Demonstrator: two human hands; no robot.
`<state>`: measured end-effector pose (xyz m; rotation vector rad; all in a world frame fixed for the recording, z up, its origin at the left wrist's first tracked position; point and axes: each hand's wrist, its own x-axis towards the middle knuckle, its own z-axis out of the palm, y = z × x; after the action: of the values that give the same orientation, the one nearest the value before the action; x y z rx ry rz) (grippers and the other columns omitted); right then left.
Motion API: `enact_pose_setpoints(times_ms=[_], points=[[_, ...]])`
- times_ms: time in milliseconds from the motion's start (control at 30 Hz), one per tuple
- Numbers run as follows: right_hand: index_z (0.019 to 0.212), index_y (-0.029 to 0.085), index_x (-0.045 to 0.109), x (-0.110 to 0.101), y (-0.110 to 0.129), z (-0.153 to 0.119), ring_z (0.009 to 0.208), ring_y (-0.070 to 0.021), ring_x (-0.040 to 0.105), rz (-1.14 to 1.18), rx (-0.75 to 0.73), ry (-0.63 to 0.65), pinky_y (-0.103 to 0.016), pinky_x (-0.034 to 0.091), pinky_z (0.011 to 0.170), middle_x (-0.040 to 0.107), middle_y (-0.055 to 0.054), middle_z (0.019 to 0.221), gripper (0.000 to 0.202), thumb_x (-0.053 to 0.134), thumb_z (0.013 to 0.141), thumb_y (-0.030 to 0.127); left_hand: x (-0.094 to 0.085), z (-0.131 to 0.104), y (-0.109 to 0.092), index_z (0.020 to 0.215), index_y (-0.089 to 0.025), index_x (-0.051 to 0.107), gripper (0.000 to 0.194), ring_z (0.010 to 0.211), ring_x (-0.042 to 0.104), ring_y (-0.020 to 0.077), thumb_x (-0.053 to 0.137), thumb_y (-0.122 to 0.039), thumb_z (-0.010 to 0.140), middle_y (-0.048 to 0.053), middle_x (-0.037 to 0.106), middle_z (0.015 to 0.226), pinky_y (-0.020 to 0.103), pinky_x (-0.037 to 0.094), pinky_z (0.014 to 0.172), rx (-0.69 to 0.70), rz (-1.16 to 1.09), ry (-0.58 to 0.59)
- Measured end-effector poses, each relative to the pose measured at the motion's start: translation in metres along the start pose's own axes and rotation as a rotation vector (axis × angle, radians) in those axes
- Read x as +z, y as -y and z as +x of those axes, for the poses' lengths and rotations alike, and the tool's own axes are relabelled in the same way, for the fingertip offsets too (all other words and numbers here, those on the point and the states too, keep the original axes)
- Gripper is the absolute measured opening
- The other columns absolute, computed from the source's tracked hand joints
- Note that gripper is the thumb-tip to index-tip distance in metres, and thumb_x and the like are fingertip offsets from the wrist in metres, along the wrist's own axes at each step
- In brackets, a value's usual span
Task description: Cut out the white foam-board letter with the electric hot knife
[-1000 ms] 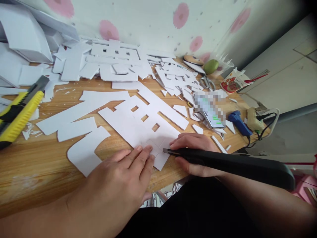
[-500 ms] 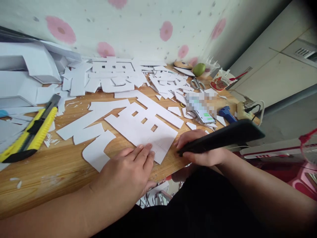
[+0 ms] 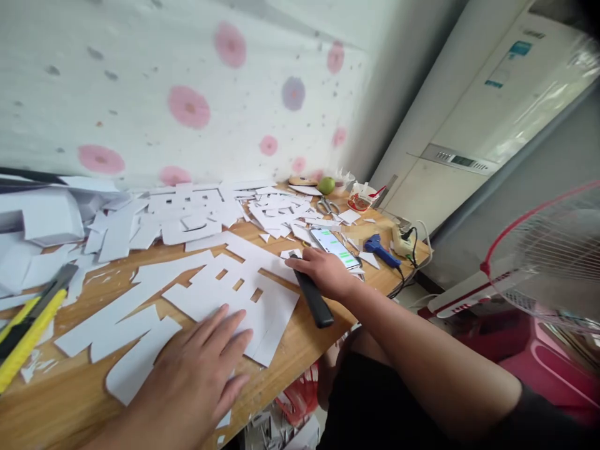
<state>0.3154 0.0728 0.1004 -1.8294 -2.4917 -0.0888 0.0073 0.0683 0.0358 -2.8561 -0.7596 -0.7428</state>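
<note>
The left hand (image 3: 206,359) is nearest, open and spread, its fingers over the near-left part of a white board (image 3: 274,309) with cut-out windows, which lies flat on the bench (image 3: 307,334). Just left of it is a curved white piece (image 3: 126,373); farther left, a yellow cutter (image 3: 35,334) lies with its grey blade end showing.

Beyond the board's right edge, the right hand (image 3: 328,272) has its grip closed around a black cutter (image 3: 316,303), the grey end pointing away. That end sits near the board and the phone (image 3: 335,245), so a careless wrist turn could scratch the screen or nick the card. Weak pressure from the left hand would let the board slide and spoil a cut.

The phone shows green bars, its text too small to read. Past the blue glue gun (image 3: 382,250), a red-and-white cup (image 3: 360,200) carries print I cannot make out. On the tall white appliance (image 3: 469,119), the logo and teal labels are too blurred to read.
</note>
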Motion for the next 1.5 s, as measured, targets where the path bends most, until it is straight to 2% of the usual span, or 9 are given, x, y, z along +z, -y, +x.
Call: enact_pose_setpoints(times_ms=[100,267,467,600,733,933,1033,1167,1500], points=[[0.139,0.028,0.06,-0.001,-0.007,0.013,0.095,-0.0271,0.058,-0.085,-0.06,0.063,-0.032,0.042,0.072,0.062,-0.012,0.108,0.04,0.042,0.104,0.021,0.004,-0.001,0.007,0.127,-0.024,0.068,0.04,0.128,0.06,0.0368,0.057,-0.029,0.089,0.01,0.065,0.14,0.05,0.058,0.093,0.093,0.124,0.021],[0.134,0.027,0.064,-0.001,-0.015,0.015,0.099,-0.0262,0.057,-0.139,-0.062,0.084,-0.031,0.044,0.072,0.064,-0.011,0.107,0.041,0.045,0.1,0.013,-0.007,0.01,0.007,0.117,-0.018,0.075,0.037,0.109,0.072,0.0377,0.05,-0.023,0.09,0.015,0.073,0.126,0.049,0.063,0.081,0.198,0.235,0.009],[0.13,0.024,0.065,-0.006,0.017,-0.001,0.101,-0.0283,0.056,-0.152,0.037,-0.002,-0.037,0.046,0.078,0.063,-0.013,0.111,0.035,0.046,0.101,0.019,-0.008,0.014,0.005,0.11,-0.018,0.079,0.041,0.102,0.075,0.0362,0.044,-0.025,0.091,0.014,0.075,0.12,0.047,0.066,0.074,0.205,0.299,-0.001],[0.114,0.021,0.07,0.004,0.042,-0.012,0.099,-0.0265,0.054,-0.098,-0.102,-0.06,-0.037,0.046,0.079,0.063,-0.011,0.115,0.024,0.053,0.097,0.023,-0.009,0.016,0.002,0.103,-0.017,0.081,0.044,0.093,0.077,0.0332,0.04,-0.022,0.089,0.014,0.077,0.111,0.043,0.067,0.069,0.226,0.367,-0.025],[0.097,0.018,0.071,0.014,0.041,-0.021,0.095,-0.0238,0.053,-0.038,-0.247,-0.026,-0.036,0.046,0.081,0.066,-0.01,0.112,0.015,0.058,0.094,0.025,-0.014,0.017,0.0,0.104,-0.012,0.08,0.042,0.091,0.077,0.0343,0.04,-0.019,0.091,0.017,0.077,0.11,0.045,0.066,0.068,0.237,0.367,-0.008],[0.094,0.015,0.072,0.01,0.019,-0.035,0.096,-0.0263,0.054,-0.023,-0.049,-0.084,-0.041,0.047,0.086,0.069,-0.014,0.105,0.02,0.053,0.094,0.013,-0.019,0.014,-0.006,0.108,-0.009,0.074,0.029,0.096,0.074,0.0353,0.05,-0.017,0.092,0.02,0.075,0.114,0.046,0.061,0.074,0.162,0.26,0.043],[0.109,0.015,0.071,0.008,0.024,-0.04,0.103,-0.0269,0.056,0.15,-0.205,-0.158,-0.043,0.049,0.094,0.068,-0.014,0.113,0.02,0.059,0.098,0.026,-0.023,0.014,-0.009,0.106,-0.008,0.073,0.029,0.099,0.073,0.0349,0.049,-0.02,0.095,0.02,0.075,0.112,0.048,0.061,0.079,0.147,0.214,0.052],[0.121,0.015,0.067,0.011,0.041,-0.04,0.107,-0.0271,0.057,0.31,-0.469,-0.104,-0.045,0.052,0.095,0.066,-0.016,0.12,0.034,0.065,0.096,0.038,-0.026,0.013,-0.017,0.102,-0.008,0.074,0.03,0.098,0.074,0.0325,0.046,-0.019,0.097,0.017,0.077,0.107,0.051,0.059,0.089,0.185,0.099,0.036],[0.119,0.012,0.067,0.023,0.044,-0.012,0.099,-0.0267,0.059,0.208,-0.608,-0.067,-0.043,0.053,0.087,0.067,-0.016,0.109,0.051,0.058,0.096,0.057,-0.022,0.008,-0.02,0.106,-0.005,0.076,0.035,0.105,0.073,0.0322,0.044,-0.007,0.092,0.021,0.075,0.114,0.047,0.061,0.093,0.244,0.047,0.058]])
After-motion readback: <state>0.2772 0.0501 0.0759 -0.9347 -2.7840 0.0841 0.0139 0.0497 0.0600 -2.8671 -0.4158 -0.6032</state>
